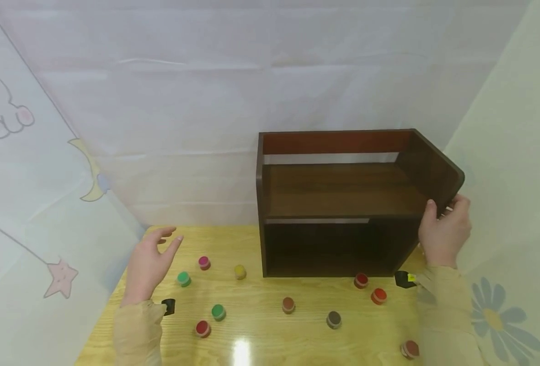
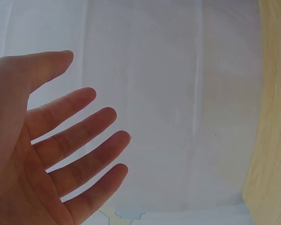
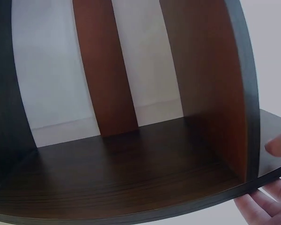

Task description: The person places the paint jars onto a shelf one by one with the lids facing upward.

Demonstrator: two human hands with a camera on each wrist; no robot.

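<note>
A dark brown two-tier wooden shelf (image 1: 338, 188) stands on the table at the back right. My right hand (image 1: 445, 234) grips the front edge of its right side panel, thumb on the inner face and fingers around the outside. In the right wrist view the panel passes between the thumb and the fingers (image 3: 260, 208), with the middle board (image 3: 215, 84) joining it. My left hand (image 1: 148, 264) hovers over the table's left side, apart from the shelf and holding nothing. Its fingers (image 2: 84, 145) are spread and slightly bent in the left wrist view.
Several small lidded jars lie scattered on the yellow wood table (image 1: 260, 335): a magenta jar (image 1: 204, 263), a green jar (image 1: 184, 279), a yellow jar (image 1: 240, 272), a brown jar (image 1: 288, 305). A red jar (image 1: 361, 280) sits by the shelf's front. White sheeting (image 1: 183, 112) hangs behind.
</note>
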